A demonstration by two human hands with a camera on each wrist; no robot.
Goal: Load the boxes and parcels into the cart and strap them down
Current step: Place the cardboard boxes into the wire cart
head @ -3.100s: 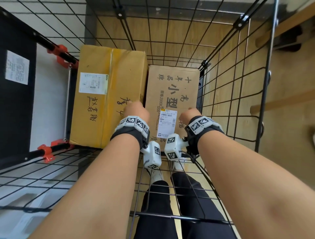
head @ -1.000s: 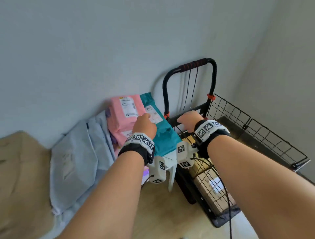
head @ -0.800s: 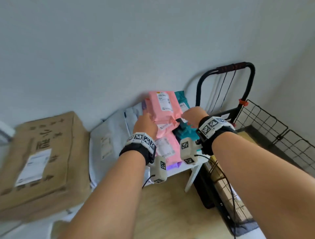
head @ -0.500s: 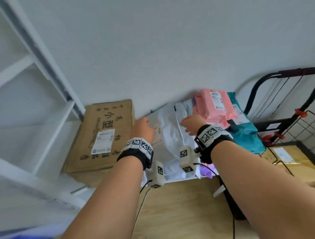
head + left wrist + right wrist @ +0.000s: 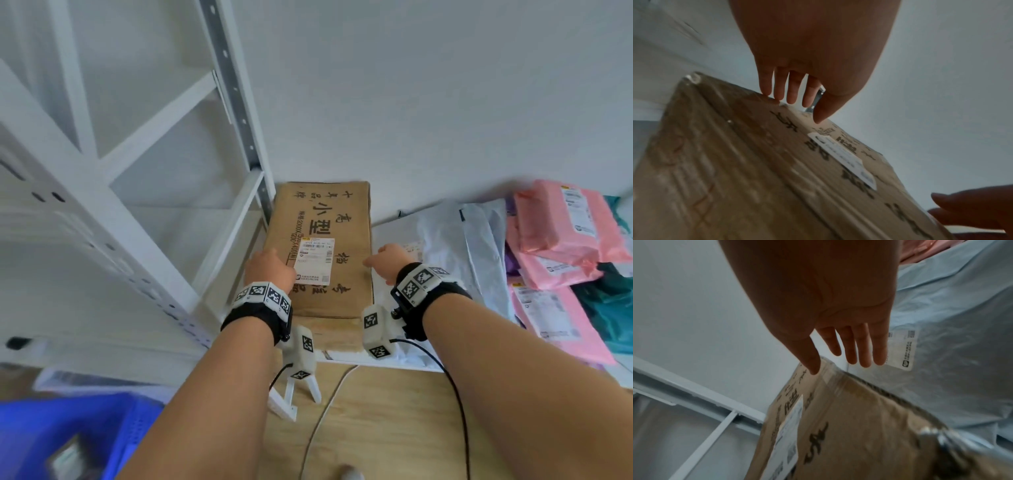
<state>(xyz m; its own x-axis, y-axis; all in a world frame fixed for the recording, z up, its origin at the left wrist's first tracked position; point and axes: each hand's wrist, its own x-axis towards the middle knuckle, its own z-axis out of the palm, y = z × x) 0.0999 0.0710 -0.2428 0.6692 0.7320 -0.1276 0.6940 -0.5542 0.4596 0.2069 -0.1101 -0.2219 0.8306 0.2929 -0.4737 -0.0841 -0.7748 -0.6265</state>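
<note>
Half a second back both hands hung over the white mailers [image 5: 455, 240]; now the left hand [image 5: 269, 269] and right hand [image 5: 388, 260], fingers straight, flank the cardboard box [image 5: 329, 219] lying beside the white shelf frame [image 5: 236, 113]

Both hands [image 5: 270, 265] seem to reach over the cardboard box [image 5: 325, 219].

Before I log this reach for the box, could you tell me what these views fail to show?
- Cart: outside every view.
- Label on the box: print too small in the head view, blurred in both wrist views.
- Left hand contact with the box: unclear.
- Blue crate: blurred, cut by the head view's edge.
</note>
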